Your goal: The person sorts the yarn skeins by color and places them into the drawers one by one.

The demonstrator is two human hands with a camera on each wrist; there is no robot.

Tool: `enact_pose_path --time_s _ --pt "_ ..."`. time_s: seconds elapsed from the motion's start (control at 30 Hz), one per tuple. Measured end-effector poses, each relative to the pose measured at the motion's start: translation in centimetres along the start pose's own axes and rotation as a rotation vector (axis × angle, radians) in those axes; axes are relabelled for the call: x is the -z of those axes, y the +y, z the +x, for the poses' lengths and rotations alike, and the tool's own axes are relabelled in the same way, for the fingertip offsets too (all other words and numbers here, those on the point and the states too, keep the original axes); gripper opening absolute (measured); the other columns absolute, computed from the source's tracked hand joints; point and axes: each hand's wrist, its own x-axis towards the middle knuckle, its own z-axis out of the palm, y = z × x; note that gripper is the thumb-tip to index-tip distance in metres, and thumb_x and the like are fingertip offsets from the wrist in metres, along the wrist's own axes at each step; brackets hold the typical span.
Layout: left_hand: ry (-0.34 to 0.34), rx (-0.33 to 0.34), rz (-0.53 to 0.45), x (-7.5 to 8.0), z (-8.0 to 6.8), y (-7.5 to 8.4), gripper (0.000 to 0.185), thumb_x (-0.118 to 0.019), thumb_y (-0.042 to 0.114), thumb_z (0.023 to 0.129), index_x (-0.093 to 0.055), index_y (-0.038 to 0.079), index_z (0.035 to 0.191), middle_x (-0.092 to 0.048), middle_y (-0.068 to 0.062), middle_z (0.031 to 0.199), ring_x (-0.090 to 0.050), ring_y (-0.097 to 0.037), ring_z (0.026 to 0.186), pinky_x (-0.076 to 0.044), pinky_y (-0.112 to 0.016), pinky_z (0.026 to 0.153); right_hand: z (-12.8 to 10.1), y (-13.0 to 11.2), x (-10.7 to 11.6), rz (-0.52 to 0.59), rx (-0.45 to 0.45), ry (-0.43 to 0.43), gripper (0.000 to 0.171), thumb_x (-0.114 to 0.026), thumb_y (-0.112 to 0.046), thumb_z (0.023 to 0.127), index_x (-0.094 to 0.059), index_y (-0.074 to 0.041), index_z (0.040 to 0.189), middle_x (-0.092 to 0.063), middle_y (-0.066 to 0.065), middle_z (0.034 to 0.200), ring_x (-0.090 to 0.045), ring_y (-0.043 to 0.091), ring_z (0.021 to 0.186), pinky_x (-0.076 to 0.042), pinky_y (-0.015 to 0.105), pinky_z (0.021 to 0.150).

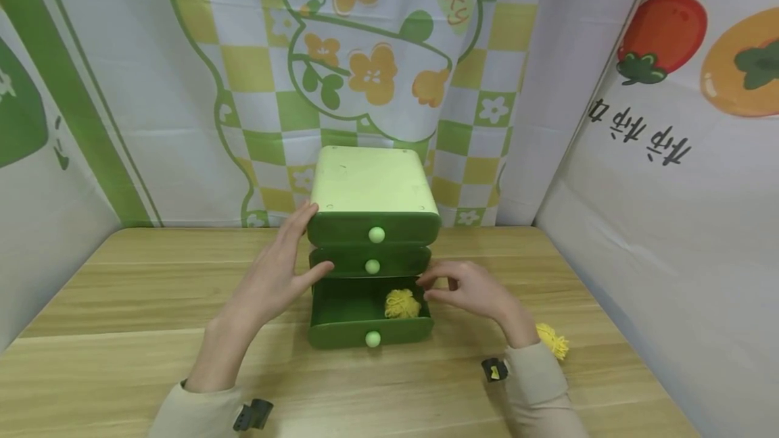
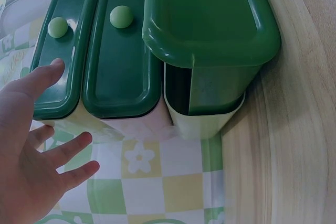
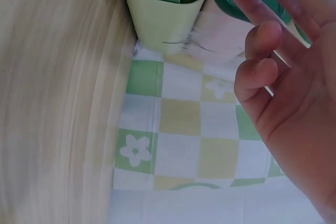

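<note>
A small three-drawer cabinet (image 1: pixel 372 181) with a pale green body and dark green fronts stands upright on the table. Its bottom drawer (image 1: pixel 341 334) is pulled out; the middle drawer (image 1: pixel 341 262) and top drawer (image 1: pixel 341 229) look closed. Inside the bottom drawer, at the right, lies a yellow yarn pom-pom (image 1: pixel 402 304). My left hand (image 1: pixel 270 282) is spread along the cabinet's left side, fingertips right at the top drawer's corner and thumb by the middle one. Beside the bottom drawer's right edge, my right hand (image 1: pixel 471 289) has loosely bent fingers and holds nothing.
A second yellow yarn piece (image 1: pixel 552 341) lies on the wooden table (image 1: pixel 377 397), partly hidden behind my right wrist. Behind the cabinet hangs a checkered cloth (image 1: pixel 255 107), and a printed white panel (image 1: pixel 669 222) borders the table on the right.
</note>
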Motion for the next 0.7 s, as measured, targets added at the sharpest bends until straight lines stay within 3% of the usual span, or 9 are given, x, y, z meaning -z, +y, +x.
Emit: enact_pose_path --time_s 0.37,0.7 --pt "-0.008 0.003 -0.01 0.1 0.0 0.1 0.094 -0.071 0.035 0.092 -0.007 0.029 0.161 -0.016 -0.009 0.167 -0.03 -0.041 0.147 -0.034 -0.066 0.111 -0.9 1.1 1.2 0.091 -0.059 -0.008 0.027 -0.07 -0.025 0.093 -0.073 -0.014 0.117 -0.074 -0.002 0.107 -0.053 0.006 0.072 -0.046 0.022 0.063" --pt "-0.015 0.015 -0.016 0.1 0.0 0.1 0.093 -0.07 0.035 0.093 -0.007 0.028 0.161 -0.013 -0.008 0.167 -0.028 -0.042 0.147 -0.032 -0.066 0.112 -2.1 1.7 2.3 0.126 -0.142 -0.009 0.026 -0.07 -0.028 0.094 -0.072 -0.019 0.118 -0.074 -0.001 0.106 -0.05 0.009 0.072 -0.044 0.023 0.064"
